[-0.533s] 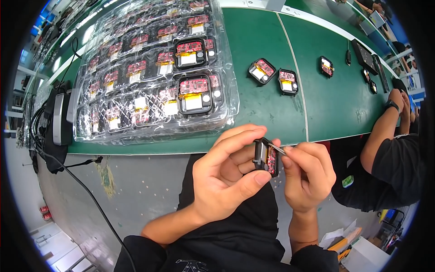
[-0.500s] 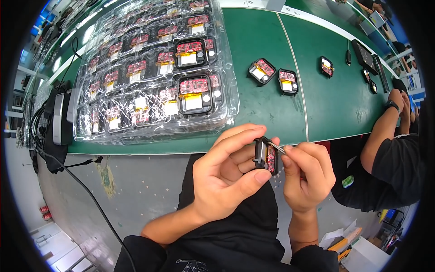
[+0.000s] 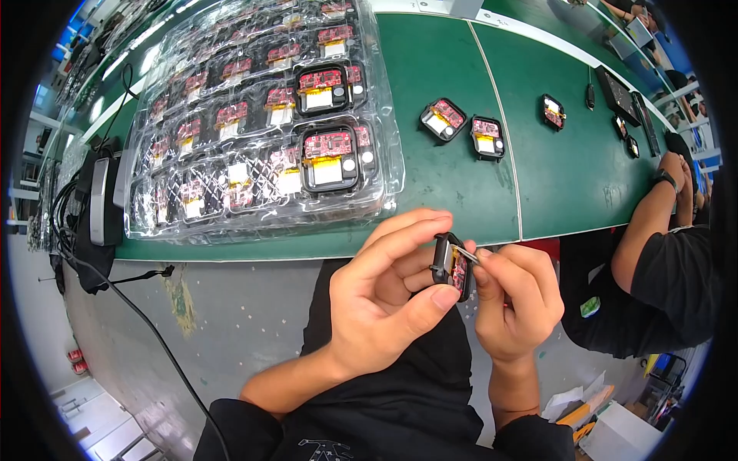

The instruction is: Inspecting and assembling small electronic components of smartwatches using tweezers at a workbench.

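Head view: left hand (image 3: 384, 296) pinches a small black module (image 3: 452, 267) w/ red circuit board by its rim, right hand (image 3: 513, 296) closed on thin metal tweezers (image 3: 466, 254) poking it from 3 o'clock; looks light, stiff, fragile, so grip edges only.

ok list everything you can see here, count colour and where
small module: one, black case with red board, pinched in the left hand over the lap
thin tool: one, silvery, in the right hand, tip at the module
clear tray stack: holds many red-board modules, on the mat's left part
loose modules: three, black and red, on the mat right of the trays
green mat: one, covers the bench
black cable: one, hangs off the bench's left end
co-worker's arm: one, black sleeve, far right
left hand: holds the module
right hand: holds the tool
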Tool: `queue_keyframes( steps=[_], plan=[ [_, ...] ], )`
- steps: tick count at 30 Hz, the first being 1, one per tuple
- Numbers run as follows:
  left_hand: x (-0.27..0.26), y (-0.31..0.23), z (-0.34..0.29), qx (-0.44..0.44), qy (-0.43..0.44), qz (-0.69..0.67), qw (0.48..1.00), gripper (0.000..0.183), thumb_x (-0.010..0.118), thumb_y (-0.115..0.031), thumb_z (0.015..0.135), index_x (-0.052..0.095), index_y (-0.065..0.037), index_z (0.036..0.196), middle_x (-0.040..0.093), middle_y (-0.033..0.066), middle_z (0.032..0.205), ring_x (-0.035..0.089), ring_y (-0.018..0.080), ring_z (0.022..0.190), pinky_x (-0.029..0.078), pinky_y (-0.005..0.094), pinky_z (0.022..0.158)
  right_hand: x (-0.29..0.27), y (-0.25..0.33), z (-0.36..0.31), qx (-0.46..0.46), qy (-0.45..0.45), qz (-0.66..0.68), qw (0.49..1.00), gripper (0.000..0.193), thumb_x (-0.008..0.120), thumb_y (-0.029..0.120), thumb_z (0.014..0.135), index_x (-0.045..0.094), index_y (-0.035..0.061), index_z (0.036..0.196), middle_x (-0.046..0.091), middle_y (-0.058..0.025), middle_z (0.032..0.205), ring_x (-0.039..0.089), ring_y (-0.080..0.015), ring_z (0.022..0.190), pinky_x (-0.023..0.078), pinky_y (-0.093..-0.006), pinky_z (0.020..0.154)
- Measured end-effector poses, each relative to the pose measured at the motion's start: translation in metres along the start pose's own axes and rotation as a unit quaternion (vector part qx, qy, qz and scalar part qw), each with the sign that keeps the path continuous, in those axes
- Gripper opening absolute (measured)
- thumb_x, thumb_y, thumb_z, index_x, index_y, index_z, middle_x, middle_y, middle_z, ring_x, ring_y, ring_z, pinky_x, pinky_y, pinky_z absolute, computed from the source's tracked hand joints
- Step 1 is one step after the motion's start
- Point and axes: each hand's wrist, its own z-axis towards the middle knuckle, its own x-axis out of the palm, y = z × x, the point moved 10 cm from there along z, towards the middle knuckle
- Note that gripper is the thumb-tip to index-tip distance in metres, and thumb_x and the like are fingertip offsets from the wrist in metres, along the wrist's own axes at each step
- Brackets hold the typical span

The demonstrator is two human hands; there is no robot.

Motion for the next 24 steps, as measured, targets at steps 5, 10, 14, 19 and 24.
queue_keyframes(
  steps=[5, 10, 14, 19, 24],
  plan=[
    [-0.002, -0.003, 0.001, 0.011, -0.018, -0.02, 1.0, 0.067, 0.081, -0.024, 0.096, 0.053, 0.012, 0.145, 0.052, 0.025, 0.148, 0.065, 0.0405, 0.127, 0.055, 0.0503, 0.109, -0.003, 0.001, 0.001, -0.013, -0.007, -0.015, 1.0, 0.024, 0.088, -0.005, 0.077, 0.077, -0.0023, 0.099, 0.068, -0.011, 0.089, 0.068, -0.021, 0.067, 0.054, -0.0307, 0.057],
    [-0.001, -0.003, 0.001, 0.022, -0.009, -0.017, 1.0, 0.066, 0.08, -0.022, 0.096, 0.052, 0.012, 0.145, 0.05, 0.0249, 0.149, 0.066, 0.0417, 0.126, 0.055, 0.0507, 0.109, -0.002, 0.001, 0.002, -0.02, 0.002, -0.015, 1.0, 0.026, 0.088, -0.005, 0.076, 0.077, -0.0023, 0.099, 0.068, -0.0114, 0.09, 0.068, -0.0214, 0.067, 0.054, -0.0308, 0.056],
    [-0.001, -0.001, 0.0, 0.021, -0.005, -0.022, 1.0, 0.065, 0.081, -0.018, 0.096, 0.052, 0.012, 0.145, 0.049, 0.0248, 0.15, 0.065, 0.0425, 0.127, 0.055, 0.0511, 0.11, 0.0, 0.001, -0.001, -0.017, -0.002, -0.018, 1.0, 0.026, 0.088, -0.006, 0.075, 0.077, -0.0023, 0.099, 0.068, -0.0109, 0.089, 0.068, -0.0218, 0.067, 0.054, -0.031, 0.057],
    [-0.001, 0.0, -0.001, 0.023, -0.012, -0.032, 0.999, 0.064, 0.081, -0.015, 0.094, 0.053, 0.012, 0.145, 0.049, 0.025, 0.15, 0.064, 0.0438, 0.128, 0.054, 0.0517, 0.111, 0.002, 0.0, -0.004, -0.008, -0.011, -0.025, 1.0, 0.025, 0.087, -0.006, 0.076, 0.077, -0.0016, 0.099, 0.068, -0.011, 0.089, 0.068, -0.0222, 0.068, 0.056, -0.032, 0.059],
    [-0.001, -0.004, 0.001, 0.03, -0.001, -0.036, 0.999, 0.063, 0.082, -0.012, 0.092, 0.052, 0.011, 0.143, 0.051, 0.025, 0.147, 0.063, 0.0446, 0.131, 0.054, 0.0517, 0.111, 0.005, -0.026, 0.013, 0.046, 0.053, 0.118, 0.991, 0.019, 0.083, -0.005, 0.08, 0.076, -0.0001, 0.097, 0.068, -0.0089, 0.087, 0.059, -0.0151, 0.062, 0.046, -0.0283, 0.054]
  ],
)
